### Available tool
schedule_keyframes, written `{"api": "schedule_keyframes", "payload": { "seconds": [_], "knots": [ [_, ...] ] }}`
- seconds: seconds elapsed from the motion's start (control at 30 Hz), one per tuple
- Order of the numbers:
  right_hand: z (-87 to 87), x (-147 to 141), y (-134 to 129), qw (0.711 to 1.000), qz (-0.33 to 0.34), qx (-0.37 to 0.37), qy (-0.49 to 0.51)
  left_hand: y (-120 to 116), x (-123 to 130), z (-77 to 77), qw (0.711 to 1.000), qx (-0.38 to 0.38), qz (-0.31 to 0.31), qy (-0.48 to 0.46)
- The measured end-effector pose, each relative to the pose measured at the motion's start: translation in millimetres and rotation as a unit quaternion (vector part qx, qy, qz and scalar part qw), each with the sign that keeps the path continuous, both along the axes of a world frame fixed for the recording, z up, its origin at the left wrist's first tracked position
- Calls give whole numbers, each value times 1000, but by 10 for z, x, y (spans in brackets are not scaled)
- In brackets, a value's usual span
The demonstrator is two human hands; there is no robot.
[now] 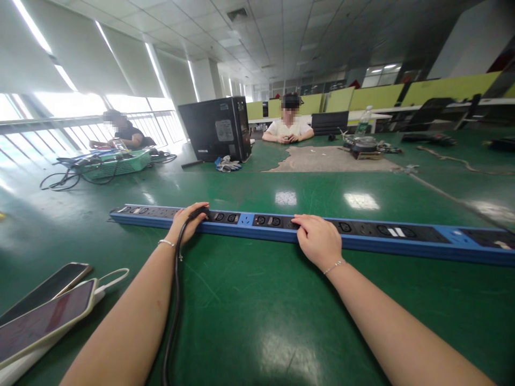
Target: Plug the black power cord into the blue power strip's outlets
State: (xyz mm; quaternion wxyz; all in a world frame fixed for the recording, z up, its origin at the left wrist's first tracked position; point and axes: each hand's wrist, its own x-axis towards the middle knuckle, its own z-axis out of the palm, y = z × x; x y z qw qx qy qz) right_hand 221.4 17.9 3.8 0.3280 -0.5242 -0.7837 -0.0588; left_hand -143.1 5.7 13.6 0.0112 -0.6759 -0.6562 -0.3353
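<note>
A long blue and black power strip [241, 229] with several sockets lies across the green table in front of me. My left hand [185, 221] is closed around the plug [198, 213] of a black power cord [176, 300], right at the strip's sockets. How deep the plug sits in its socket cannot be made out. From the hand the cord runs down along my forearm to the bottom edge of the view. Resting on the strip to the right of the middle, my right hand [319, 239] has its fingers curled over the near edge and top face.
Two phones [48, 321] lie at the lower left, a white cable [115, 276] by one. Farther back stand a green basket [116, 165] with cords, a black computer case [215, 128] and gloves [228, 164]. Two people sit beyond. A bottle [364, 120] stands at the back right.
</note>
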Motion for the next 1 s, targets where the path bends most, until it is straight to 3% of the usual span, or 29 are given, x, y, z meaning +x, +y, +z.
{"api": "schedule_keyframes", "payload": {
  "seconds": [0.3,0.87,1.0],
  "knots": [
    [10,1,-2,1000,9,-2,6,52,-63,-53,999,12,-37,-26],
    [-12,27,49,1000,4,9,-21,-72,118,-85,998,10,16,65],
    [-30,38,72,999,-3,20,-27,-77,58,-31,995,-16,-19,99]
  ]
}}
